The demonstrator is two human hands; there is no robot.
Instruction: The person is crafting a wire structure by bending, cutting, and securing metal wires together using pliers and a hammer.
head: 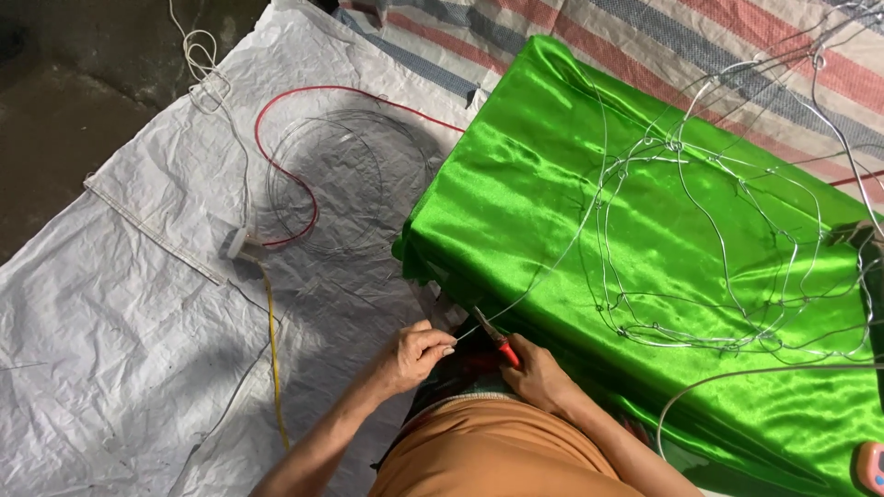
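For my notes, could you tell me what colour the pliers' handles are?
Red, on the pliers in the right hand; head view.

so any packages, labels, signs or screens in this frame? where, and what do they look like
No clear package, label, sign or screen in view.
Closest candidate: pink object, cut off at the bottom right corner beside the green satin cloth; rounded, pink with a small blue patch; too cropped to tell what it is.
Small white block on the white woven sheet, left of centre, joined to red and yellow cords; no marking visible.
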